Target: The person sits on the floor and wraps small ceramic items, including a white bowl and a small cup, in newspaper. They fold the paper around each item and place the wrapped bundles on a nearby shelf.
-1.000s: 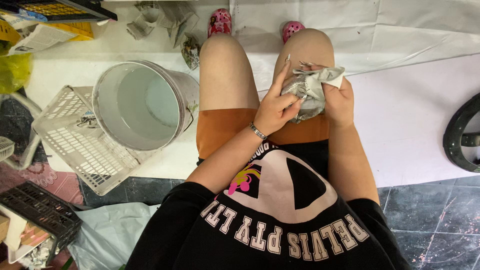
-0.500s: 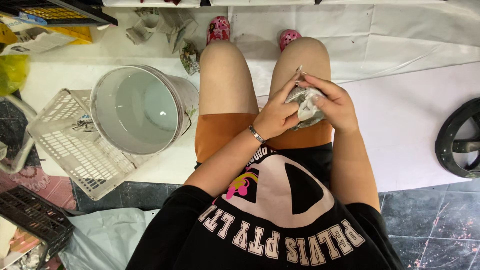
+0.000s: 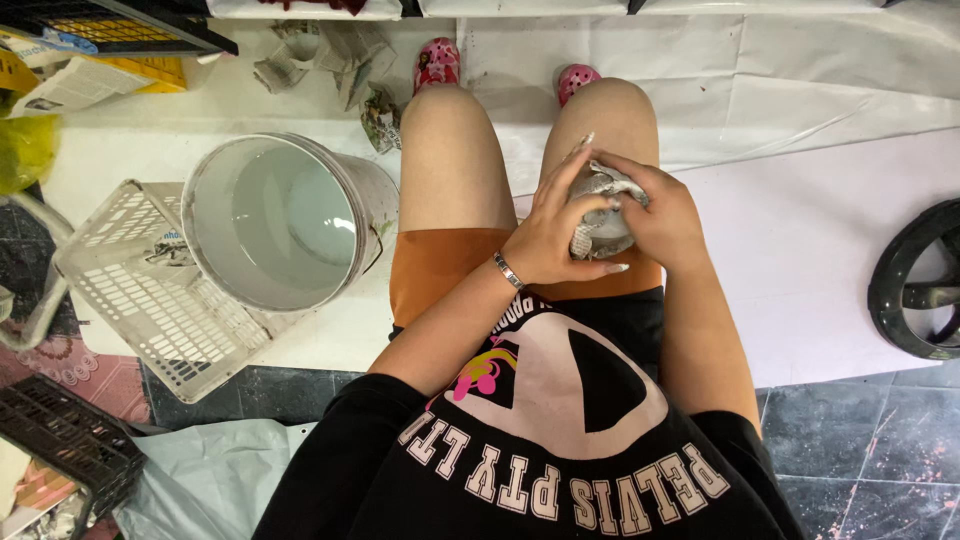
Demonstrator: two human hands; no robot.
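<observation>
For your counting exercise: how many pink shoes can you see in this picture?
2. One pink shoe is beyond the left knee and the other pink shoe is beyond the right knee; both are partly hidden by the legs.

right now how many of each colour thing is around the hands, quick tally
Grey crumpled paper ball, held in left hand and right hand: 1
White bucket: 1
White basket: 1
Pink shoes: 2
Black wheel: 1
Total: 6

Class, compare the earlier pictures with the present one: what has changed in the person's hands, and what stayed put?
The left hand and right hand closed in, squeezing the loose grey paper into a tight ball above the lap. Both hands kept hold throughout. The bucket and white basket stayed where they were.
</observation>
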